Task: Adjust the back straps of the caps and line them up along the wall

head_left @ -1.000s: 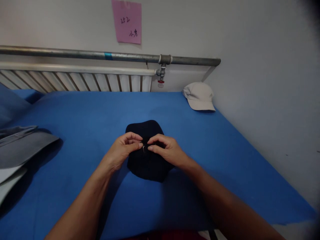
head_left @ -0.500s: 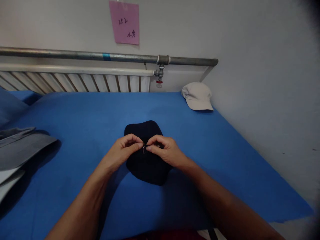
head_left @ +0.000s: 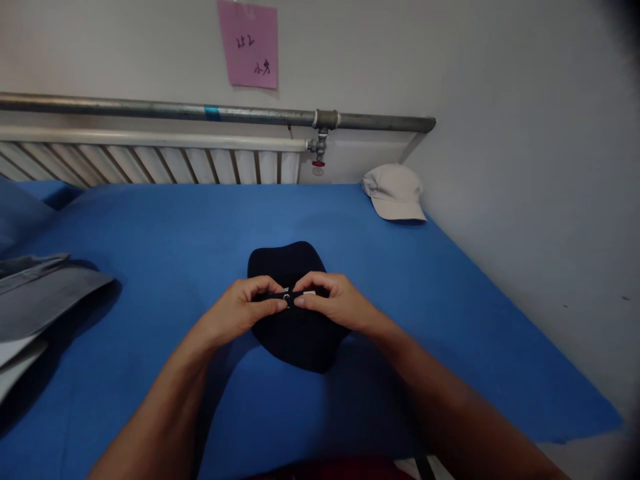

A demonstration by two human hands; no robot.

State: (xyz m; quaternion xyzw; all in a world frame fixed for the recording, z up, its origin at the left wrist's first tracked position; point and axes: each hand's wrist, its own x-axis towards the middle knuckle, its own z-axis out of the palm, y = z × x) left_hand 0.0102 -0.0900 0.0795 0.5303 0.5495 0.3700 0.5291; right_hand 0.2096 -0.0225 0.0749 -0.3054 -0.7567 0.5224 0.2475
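A dark navy cap [head_left: 295, 333] lies in the middle of the blue bed sheet [head_left: 165, 247]. Both my hands rest on top of it. My left hand [head_left: 240, 310] pinches the left end of the cap's thin back strap [head_left: 287, 295], fingers curled. My right hand [head_left: 333, 301] pinches the right end of the same strap, thumb and forefinger pressed together. A small metal buckle shows on the strap between my fingertips.
A beige cap [head_left: 395, 193] sits at the far right corner of the bed by the wall. Grey folded clothing [head_left: 40, 300] lies at the left edge. A radiator [head_left: 150, 163], a metal pipe [head_left: 200, 111] and a pink note [head_left: 247, 43] line the back wall.
My fingertips have drawn the strap out level between them, and both hands have shifted slightly lower on the cap.
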